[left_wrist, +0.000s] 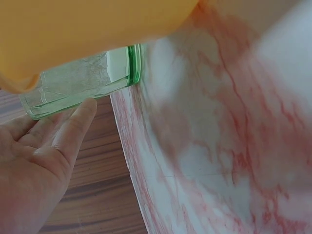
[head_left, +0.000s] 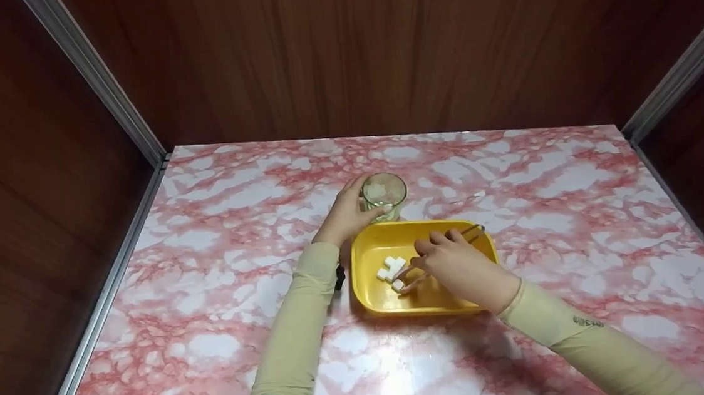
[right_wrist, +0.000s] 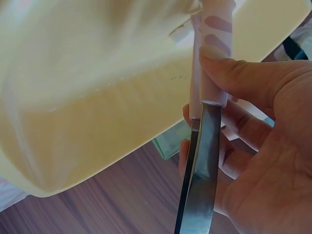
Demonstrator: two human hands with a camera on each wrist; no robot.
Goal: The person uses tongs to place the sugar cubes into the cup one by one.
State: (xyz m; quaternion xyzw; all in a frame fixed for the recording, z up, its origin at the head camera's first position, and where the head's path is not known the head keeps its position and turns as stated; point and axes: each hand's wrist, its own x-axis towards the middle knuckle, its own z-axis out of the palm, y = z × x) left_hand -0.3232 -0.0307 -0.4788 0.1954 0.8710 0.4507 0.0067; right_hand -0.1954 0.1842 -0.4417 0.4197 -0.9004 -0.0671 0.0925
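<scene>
My left hand (head_left: 348, 213) holds a clear, green-tinted glass (head_left: 393, 195) just behind a yellow plastic basin (head_left: 365, 302), with its thumb on the near side. White pieces show inside the glass. In the left wrist view, the fingers (left_wrist: 80, 117) touch the glass wall. Over the basin, my right hand (head_left: 461, 270) grips metal tongs (right_wrist: 207, 146) with pink sleeves on their arms. The tongs' tips reach down to a white cube (head_left: 398, 285) on the basin floor; whether they pinch it I cannot tell. Several more white cubes (head_left: 390, 267) lie close beside it.
The table (head_left: 235, 232) has a red-and-white marbled top. Dark wooden panels (head_left: 341, 54) rise behind it and at both sides, with metal strips (head_left: 106, 72) along the corners. A small whitish fleck (head_left: 480, 194) lies right of the glass.
</scene>
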